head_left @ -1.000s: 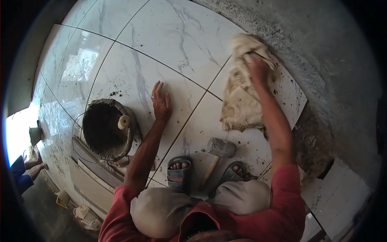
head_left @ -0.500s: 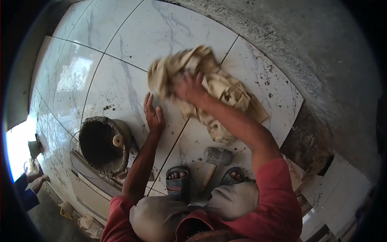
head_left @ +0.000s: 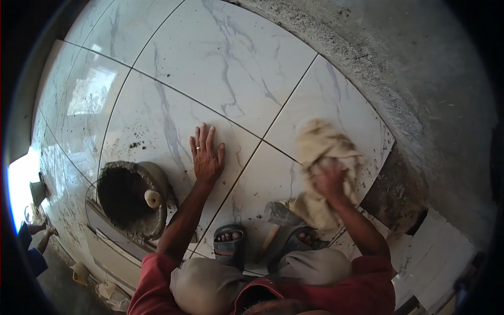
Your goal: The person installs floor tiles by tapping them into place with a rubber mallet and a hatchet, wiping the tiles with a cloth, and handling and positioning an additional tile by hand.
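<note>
My right hand (head_left: 329,178) presses down on a crumpled tan cloth (head_left: 320,139) over the right-hand floor tile; hand and cloth are smeared by motion. Flat on a white marbled tile (head_left: 247,79) rests my left hand (head_left: 208,159), fingers stretched out, with a ring on one finger. To its left stands a mortar-crusted bucket (head_left: 157,176) with a round pale knob showing inside its rim. A mallet with a grey head (head_left: 282,213) lies between my feet, and the cloth's lower end reaches close to it.
A rough concrete strip (head_left: 336,44) runs along the tiles' far right edge. Bare dirt (head_left: 394,194) shows at the right tile's corner. Long boards (head_left: 113,252) lie below the bucket. Another person's arm (head_left: 44,239) appears at far left. Crumbs dot the tiles.
My right hand has swept the cloth from the upper middle to the right and nearer to me, uncovering the tile joints. My left hand has lowered flat onto the tile.
</note>
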Motion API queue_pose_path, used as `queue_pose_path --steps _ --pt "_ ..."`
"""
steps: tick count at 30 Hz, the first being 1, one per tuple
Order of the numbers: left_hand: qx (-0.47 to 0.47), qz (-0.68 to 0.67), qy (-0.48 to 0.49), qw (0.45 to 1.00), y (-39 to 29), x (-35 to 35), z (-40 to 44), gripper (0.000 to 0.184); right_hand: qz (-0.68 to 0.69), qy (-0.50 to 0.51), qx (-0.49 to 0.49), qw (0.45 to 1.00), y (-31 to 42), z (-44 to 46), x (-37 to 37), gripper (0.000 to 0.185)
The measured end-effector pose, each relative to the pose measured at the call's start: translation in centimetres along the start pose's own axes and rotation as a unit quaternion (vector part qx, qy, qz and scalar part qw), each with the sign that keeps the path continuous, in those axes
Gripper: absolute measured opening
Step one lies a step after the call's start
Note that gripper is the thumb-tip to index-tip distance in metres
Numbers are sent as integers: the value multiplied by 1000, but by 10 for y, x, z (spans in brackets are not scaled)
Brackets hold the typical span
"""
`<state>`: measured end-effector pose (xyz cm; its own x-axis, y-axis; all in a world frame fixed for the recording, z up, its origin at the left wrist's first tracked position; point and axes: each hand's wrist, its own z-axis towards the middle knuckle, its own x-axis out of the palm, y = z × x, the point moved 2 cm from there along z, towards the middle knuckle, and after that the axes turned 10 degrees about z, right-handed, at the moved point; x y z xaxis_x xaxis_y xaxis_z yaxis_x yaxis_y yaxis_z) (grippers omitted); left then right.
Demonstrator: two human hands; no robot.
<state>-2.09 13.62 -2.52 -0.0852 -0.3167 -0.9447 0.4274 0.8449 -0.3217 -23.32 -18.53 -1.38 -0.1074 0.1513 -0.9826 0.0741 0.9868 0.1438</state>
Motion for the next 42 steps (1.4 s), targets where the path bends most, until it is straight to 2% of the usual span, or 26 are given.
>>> queue_pose_path --steps 1,3,5,6,7,8,10,11,13,15,17,19,22,25,27,29,30,31,32,33,35,36,38,39,41,42 --pt "-9 -6 1 1000 0 0 0 53 38 20 -71 997 36 21 -10 44" --pt "-13 -13 2 1000 2 0 0 55 83 29 -86 992 84 71 -20 40" --pt "-15 -63 -30 997 4 0 -1 53 109 -90 -180 973 113 140 -6 35" --pt "-13 -58 -29 998 4 0 -1 53 72 -128 -198 969 127 174 8 40" --pt "-7 -62 -22 998 4 1 -2 53 96 -161 -194 963 140 209 -15 40" --pt "-15 -46 -23 999 6 1 -3 52 79 -223 -191 953 144 245 -3 40" --pt "-4 -14 -36 999 7 1 0 52 44 -200 -129 970 136 316 6 41" --pt "7 -21 -32 999 7 2 -1 52 50 -170 -57 982 126 345 1 42" --pt "-7 19 -36 999 7 7 0 52 58 -181 12 982 80 376 7 47" --pt "-3 15 -28 999 5 6 -3 53 76 -131 51 987 27 357 -5 47" --pt "-6 44 -25 999 6 8 -1 53 100 -150 10 984 -33 308 0 49" --pt "-1 38 -24 999 4 8 0 52 50 -206 41 976 -90 241 14 47" --pt "5 48 1 999 2 11 -1 54 10 -178 100 979 -156 130 -15 45" --pt "70 103 29 992 -4 14 -1 54 -30 -197 140 970 -223 35 -14 45" --pt "114 111 49 986 -17 14 5 56 -54 -158 215 962 -261 -24 -14 43" --pt "213 121 165 956 -55 12 17 69 -57 -98 287 951 -298 -74 -5 38" --pt "211 123 161 956 -86 3 27 69 -29 -89 314 945 -310 -93 -6 39" --pt "227 153 260 926 -122 -6 37 79 0 -82 339 937 -325 -114 -7 41" --pt "243 183 357 883 -143 -11 43 90 48 -41 414 908 -372 -150 10 43" --pt "243 188 352 884 -148 -11 51 90 95 -1 483 871 -409 -171 27 46" --pt "280 225 427 830 -149 -6 57 106 57 -111 490 863 -366 -190 -41 49" --pt "303 232 407 830 -145 -1 55 111 64 -111 486 865 -352 -186 -72 49" --pt "300 239 405 830 -145 4 52 111 331 -195 482 787 -324 -182 -121 50" --pt "299 240 399 833 -145 5 52 111 338 -198 482 784 -301 -172 -136 50" --pt "300 248 395 832 -149 7 54 112 545 -194 276 768 -236 -121 -164 49" --pt "291 249 400 832 -149 7 53 112 558 -167 241 776 -204 -90 -173 42"
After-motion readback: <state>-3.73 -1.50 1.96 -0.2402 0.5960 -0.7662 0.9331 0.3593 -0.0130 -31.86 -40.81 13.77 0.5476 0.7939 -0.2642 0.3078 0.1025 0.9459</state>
